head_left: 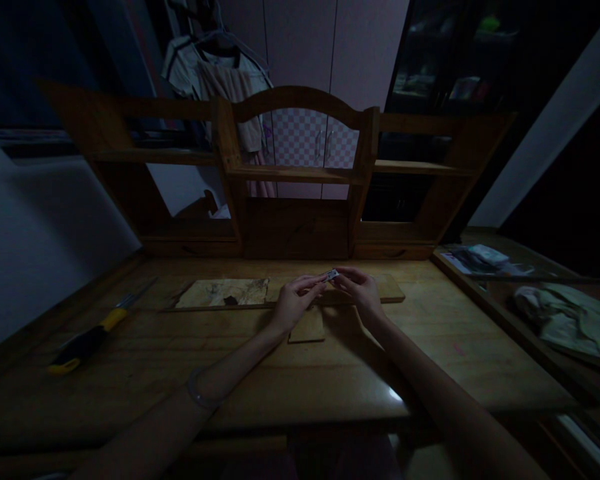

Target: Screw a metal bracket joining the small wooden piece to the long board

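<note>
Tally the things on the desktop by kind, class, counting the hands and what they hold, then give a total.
Hands: 2, left hand and right hand
Small white piece held between them: 1
Wooden boards: 3, long board, small square board, marked board
Yellow-handled tool: 1
Total: 7

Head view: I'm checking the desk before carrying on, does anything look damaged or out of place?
The long wooden board behind the hands looks worn, with pale and dark blotches on its left half. A yellow-handled tool lies askew at the desk's left edge.
</note>
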A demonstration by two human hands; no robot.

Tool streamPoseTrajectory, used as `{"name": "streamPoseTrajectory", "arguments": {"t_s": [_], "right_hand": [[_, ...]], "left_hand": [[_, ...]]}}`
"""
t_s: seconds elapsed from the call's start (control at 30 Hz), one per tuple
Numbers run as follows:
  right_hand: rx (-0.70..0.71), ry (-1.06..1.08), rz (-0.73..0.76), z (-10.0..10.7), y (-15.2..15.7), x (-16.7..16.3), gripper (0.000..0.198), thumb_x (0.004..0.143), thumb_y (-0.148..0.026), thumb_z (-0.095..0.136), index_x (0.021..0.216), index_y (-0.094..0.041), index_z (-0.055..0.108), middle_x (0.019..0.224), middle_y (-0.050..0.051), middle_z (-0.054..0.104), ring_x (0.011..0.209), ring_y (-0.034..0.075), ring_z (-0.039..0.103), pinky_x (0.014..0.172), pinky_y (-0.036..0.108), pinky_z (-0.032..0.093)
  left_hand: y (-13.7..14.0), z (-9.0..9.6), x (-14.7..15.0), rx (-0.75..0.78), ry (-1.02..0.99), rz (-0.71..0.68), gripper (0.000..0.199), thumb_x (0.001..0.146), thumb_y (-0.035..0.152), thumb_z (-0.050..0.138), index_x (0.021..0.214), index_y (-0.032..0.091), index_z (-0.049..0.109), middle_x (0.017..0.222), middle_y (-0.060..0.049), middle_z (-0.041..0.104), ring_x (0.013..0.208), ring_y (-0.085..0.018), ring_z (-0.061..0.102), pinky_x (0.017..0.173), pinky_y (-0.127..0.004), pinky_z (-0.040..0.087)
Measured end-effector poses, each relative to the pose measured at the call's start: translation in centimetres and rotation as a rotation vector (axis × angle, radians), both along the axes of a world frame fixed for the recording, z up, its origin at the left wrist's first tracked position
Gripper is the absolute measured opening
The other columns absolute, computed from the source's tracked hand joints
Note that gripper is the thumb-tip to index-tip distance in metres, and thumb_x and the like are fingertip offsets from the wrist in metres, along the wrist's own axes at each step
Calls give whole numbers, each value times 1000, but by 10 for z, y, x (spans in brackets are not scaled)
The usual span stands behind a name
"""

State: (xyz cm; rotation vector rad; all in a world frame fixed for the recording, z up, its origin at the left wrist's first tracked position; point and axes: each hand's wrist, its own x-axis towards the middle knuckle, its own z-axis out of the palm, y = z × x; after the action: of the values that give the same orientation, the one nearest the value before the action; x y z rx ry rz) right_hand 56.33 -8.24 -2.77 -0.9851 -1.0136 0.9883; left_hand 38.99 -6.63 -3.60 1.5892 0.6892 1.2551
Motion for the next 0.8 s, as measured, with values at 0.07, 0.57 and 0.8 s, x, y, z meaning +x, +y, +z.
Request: {"name": "streamPoseTrajectory", "arguments": {"t_s": [0.07, 0.57, 0.8], "right_hand": [[-1, -2, -2, 2, -1, 0, 33, 67, -36, 84, 92, -17, 74, 90, 7, 75, 82, 20, 71, 86, 36, 54], [26, -144, 81, 8, -8, -7, 31, 72, -37, 80, 95, -17, 76, 91, 7, 76, 81, 19, 70, 75, 30, 54], [57, -172, 83, 8, -8, -8, 26, 75, -36, 77, 93, -17, 75, 91, 6, 75, 79, 18, 68, 73, 30, 53]], "left_hand": [[1, -2, -1, -10, 18, 33, 36, 83, 39, 70, 115, 22, 73, 117, -9, 69, 92, -20, 69, 81, -31, 59], [7, 1, -7, 48, 110, 183, 31, 87, 45, 63, 94, 18, 76, 93, -6, 73, 85, -19, 68, 74, -27, 55], [12, -1, -5, -181, -41, 75, 38, 80, 52, 69, 90, 15, 68, 78, -3, 71, 61, -15, 66, 60, -26, 55]]}}
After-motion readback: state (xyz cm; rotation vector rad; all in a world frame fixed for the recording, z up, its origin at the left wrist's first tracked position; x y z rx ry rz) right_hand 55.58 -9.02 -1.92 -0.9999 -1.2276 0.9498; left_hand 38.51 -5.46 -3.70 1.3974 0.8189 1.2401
